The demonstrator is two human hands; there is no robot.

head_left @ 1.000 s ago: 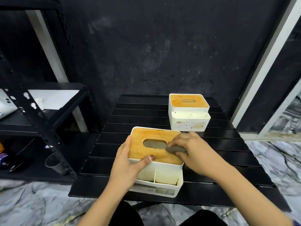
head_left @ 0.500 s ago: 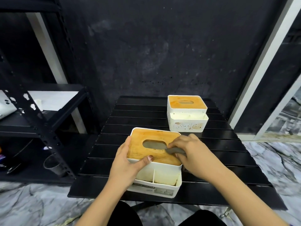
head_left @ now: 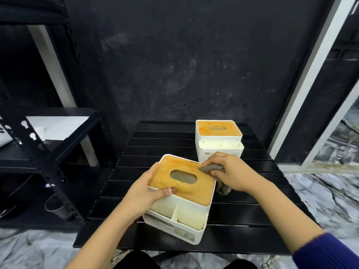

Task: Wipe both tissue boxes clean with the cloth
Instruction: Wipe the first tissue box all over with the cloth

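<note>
While left hand (head_left: 144,188) grips near box (head_left: 181,193), right hand (head_left: 232,174) pinches cloth (head_left: 212,168) atop it

On the black slatted table (head_left: 159,144), the left hand (head_left: 144,188) grips the near tissue box (head_left: 180,193) at its nine o'clock edge; the right hand (head_left: 231,172) presses a grey cloth (head_left: 211,168) at its two o'clock corner. A second tissue box (head_left: 218,141) stands at twelve o'clock.

near white smooth plastic tissue box (head_left: 180,216) under left hand (head_left: 143,189): matt orange-brown wooden lid (head_left: 165,175). grey soft cloth (head_left: 212,168) in right hand (head_left: 231,174). black matt slatted table (head_left: 155,152).
</note>
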